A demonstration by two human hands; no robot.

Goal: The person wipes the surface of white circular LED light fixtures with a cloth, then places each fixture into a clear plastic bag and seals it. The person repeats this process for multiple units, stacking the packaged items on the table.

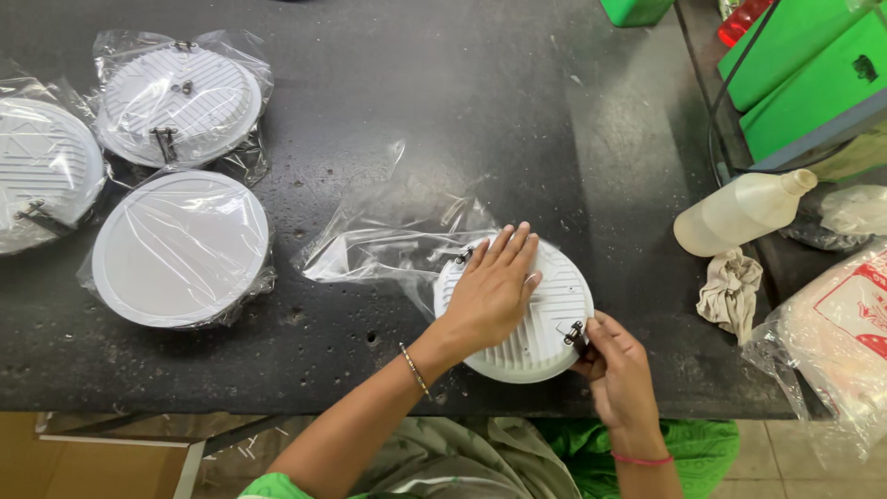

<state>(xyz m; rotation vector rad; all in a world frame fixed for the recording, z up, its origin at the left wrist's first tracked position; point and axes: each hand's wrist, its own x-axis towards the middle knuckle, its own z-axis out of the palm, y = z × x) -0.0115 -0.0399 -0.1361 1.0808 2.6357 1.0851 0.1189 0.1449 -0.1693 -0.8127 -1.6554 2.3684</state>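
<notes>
Surface: a dark worktable (388, 83) is being used.
Lamp: a round white lamp (545, 333) is being held at the near edge.
Left hand (490, 291): spread flat on top.
Right hand (614, 365): pinching the clip (575, 333) at the lamp's right rim.

A single head-worn camera looks almost straight down from close above the dark bench (388, 102), its near edge crossing the bottom of the frame. The wearer's forearms enter from the near side; the bench's right end and neighbouring clutter fill the right margin.
</notes>
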